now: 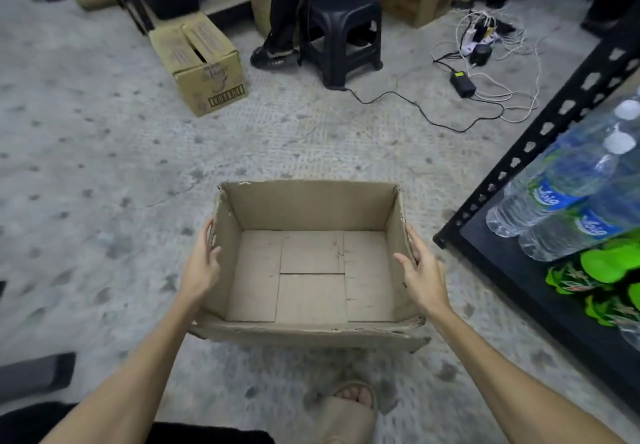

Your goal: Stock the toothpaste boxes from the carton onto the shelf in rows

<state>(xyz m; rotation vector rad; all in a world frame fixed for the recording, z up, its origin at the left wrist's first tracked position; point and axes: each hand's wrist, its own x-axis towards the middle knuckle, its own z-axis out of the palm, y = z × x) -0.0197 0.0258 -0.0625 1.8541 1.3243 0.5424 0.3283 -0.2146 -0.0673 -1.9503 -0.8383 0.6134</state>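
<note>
An open brown carton (308, 205) is in front of me above the grey floor, and its inside is bare cardboard with no toothpaste boxes in it. My left hand (201, 263) grips the carton's left wall, thumb inside and fingers outside. My right hand (420, 272) grips the right wall the same way, thumb over the rim. The black metal shelf (554, 121) stands at the right. No toothpaste boxes show anywhere in view.
Clear water bottles (561, 194) and green soda bottles (609, 270) lie on the shelf's lower board. Beyond the carton stand a closed carton (204, 63), a black plastic stool (341, 31), a person's legs (280, 14) and a tangle of cables (485, 63). My sandalled foot (349, 409) is below.
</note>
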